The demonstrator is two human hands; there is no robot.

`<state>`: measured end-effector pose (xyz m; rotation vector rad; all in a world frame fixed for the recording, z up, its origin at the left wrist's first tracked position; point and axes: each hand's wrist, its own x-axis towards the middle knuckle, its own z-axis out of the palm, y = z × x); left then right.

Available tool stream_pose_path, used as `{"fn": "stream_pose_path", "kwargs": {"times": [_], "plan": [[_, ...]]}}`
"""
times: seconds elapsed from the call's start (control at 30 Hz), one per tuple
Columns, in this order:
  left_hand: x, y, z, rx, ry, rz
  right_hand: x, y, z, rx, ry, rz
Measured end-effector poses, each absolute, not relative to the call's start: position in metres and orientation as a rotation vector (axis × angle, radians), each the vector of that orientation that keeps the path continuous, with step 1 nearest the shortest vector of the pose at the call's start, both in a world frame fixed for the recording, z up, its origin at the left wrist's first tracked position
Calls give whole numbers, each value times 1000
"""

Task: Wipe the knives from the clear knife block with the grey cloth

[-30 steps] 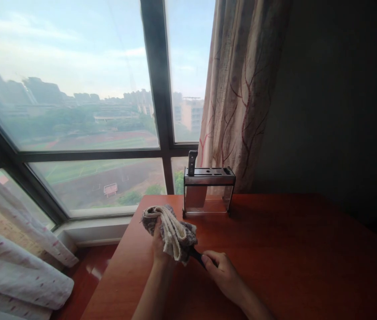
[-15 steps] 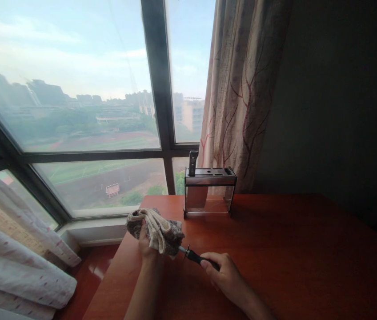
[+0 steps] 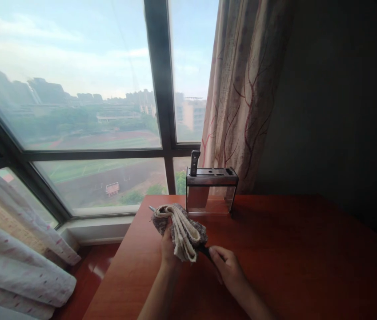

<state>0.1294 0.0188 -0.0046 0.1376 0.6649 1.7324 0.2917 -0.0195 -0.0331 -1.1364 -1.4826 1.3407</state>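
Observation:
A folded grey and cream cloth (image 3: 183,226) is wrapped around the rod of a sharpening steel. My left hand (image 3: 169,249) is closed on this cloth from below and the left, its fingers mostly hidden behind the folds. Past the cloth's far left end pokes the metal tip of the sharpening steel (image 3: 152,208). Its black handle, partly covered by the cloth's near end, is gripped in my right hand (image 3: 226,264). Both hands are above the table. Beyond them stands a clear-sided knife block (image 3: 212,179), with one black-handled knife (image 3: 194,162) upright in its left slot.
The reddish-brown wooden table (image 3: 291,249) has its left edge beside my left forearm. Behind the knife block hangs a patterned curtain (image 3: 238,98), next to a large window (image 3: 85,111). Another curtain (image 3: 22,262) hangs at the lower left.
My left hand and the cloth have slid right along the rod toward the handle. The guard is now covered, and the rod's tip shows at the far end. My right hand has moved slightly right.

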Motion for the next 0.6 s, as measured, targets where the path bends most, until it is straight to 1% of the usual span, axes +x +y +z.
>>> {"fn": "stream_pose_path", "kwargs": {"times": [0.13, 0.27, 0.33, 0.5, 0.6], "plan": [[130, 19, 2, 161, 652, 1707, 292, -17, -36, -1097, -1409, 1471], [117, 21, 9, 126, 634, 1742, 294, -18, -31, -1060, -1530, 1450], [106, 24, 10, 101, 652, 1826, 296, -18, -27, -1050, -1616, 1365], [78, 31, 4, 94, 669, 1982, 307, -13, -16, -1018, -1830, 996], [67, 33, 2, 123, 716, 2039, 313, -10, -15, -1053, -1851, 914]]}}
